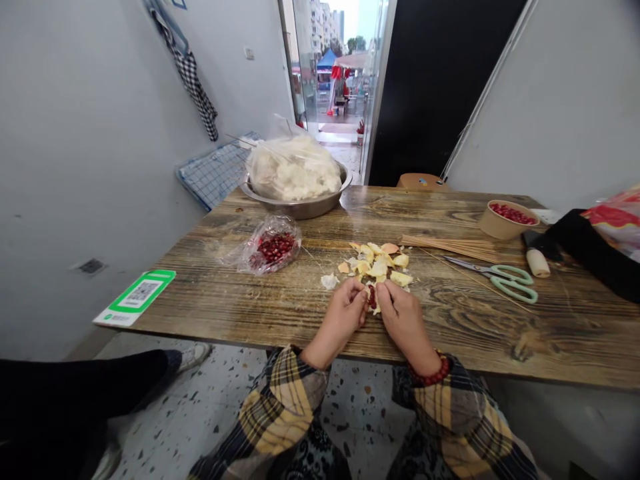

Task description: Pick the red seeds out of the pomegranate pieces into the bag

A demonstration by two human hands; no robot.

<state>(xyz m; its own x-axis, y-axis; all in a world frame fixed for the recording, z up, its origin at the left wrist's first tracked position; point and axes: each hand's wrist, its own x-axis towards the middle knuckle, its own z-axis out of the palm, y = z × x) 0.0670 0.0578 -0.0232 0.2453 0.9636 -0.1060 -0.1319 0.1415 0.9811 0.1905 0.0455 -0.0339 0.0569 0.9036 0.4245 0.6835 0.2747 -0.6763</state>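
Note:
My left hand point(345, 313) and my right hand point(403, 317) meet over the near middle of the wooden table point(240, 300). Both have fingers curled round a piece of pomegranate point(373, 298) with red seeds showing between them. Just beyond my fingers lies a heap of yellowish peel scraps point(380, 263). To the left, a clear plastic bag of red seeds point(273, 248) rests on the table. A paper bowl of red seeds point(506, 219) stands at the far right.
Green-handled scissors point(505, 279) and a bundle of bamboo skewers point(450, 245) lie right of the peels. A metal basin point(300, 203) holding a bag of white stuff sits at the far edge. A green QR sign point(136, 295) lies at the left corner. Another person's leg point(100, 387) is at the lower left.

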